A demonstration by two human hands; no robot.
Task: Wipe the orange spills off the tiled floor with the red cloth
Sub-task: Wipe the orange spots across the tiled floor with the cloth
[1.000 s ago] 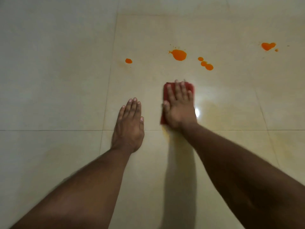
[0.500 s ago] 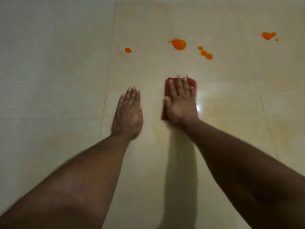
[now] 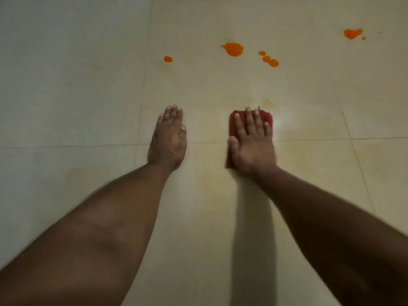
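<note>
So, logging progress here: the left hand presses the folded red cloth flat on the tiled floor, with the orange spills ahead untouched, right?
Not quite: the head view shows the right hand pressing the folded red cloth; the left hand rests bare on the tiled floor. The orange spills are indeed untouched.

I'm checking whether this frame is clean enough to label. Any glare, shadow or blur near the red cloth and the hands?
Head view: a bright glare spot sits on the tiled floor just right of the red cloth; a dark shadow runs back from the right hand; both forearms look soft-edged; the orange spills are sharp.
</note>
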